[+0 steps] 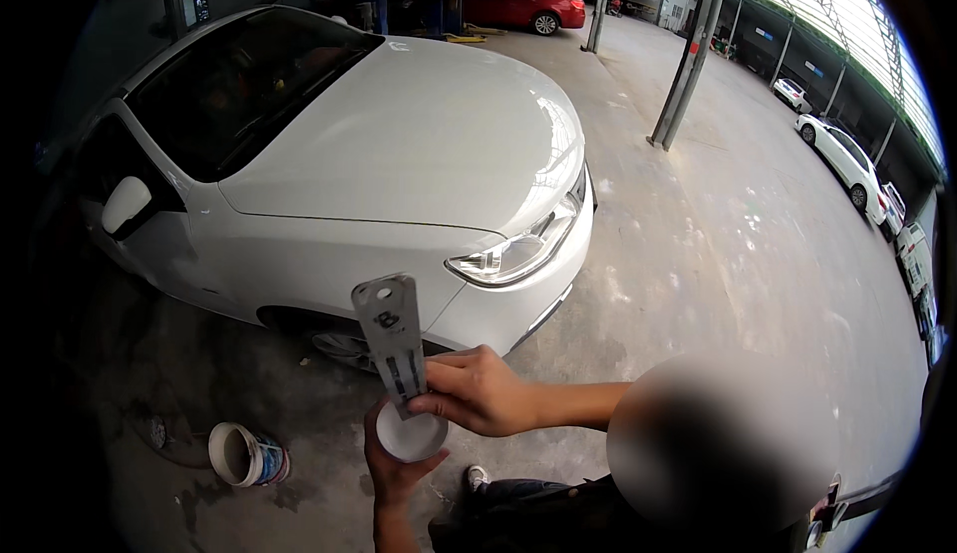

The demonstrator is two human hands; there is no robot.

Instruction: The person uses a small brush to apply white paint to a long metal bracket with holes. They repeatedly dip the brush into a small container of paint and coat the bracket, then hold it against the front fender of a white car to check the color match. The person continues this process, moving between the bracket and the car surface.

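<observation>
My left hand (387, 475) wraps around a small white cup (411, 438) from below and the side, its mouth facing up. Inside, the cup looks pale; I cannot tell how much it holds. Fingers and thumb of my right hand (480, 389) pinch a flat, grey metal mixing stick (389, 326) with a hole at its wide upper end and dark markings along it. The stick stands tilted, with its lower end at the cup's mouth. Just beyond the hands is the front wheel (344, 349) of a white car (399, 144), partly covered by the stick.
A white bucket (271, 458) with a coloured label stands on the concrete floor at lower left. The car's headlight (523, 254) lies ahead of my right hand. Farther off are a metal pillar (688, 64), a red car (513, 2) and parked white cars (845, 159). A blurred patch covers the lower right.
</observation>
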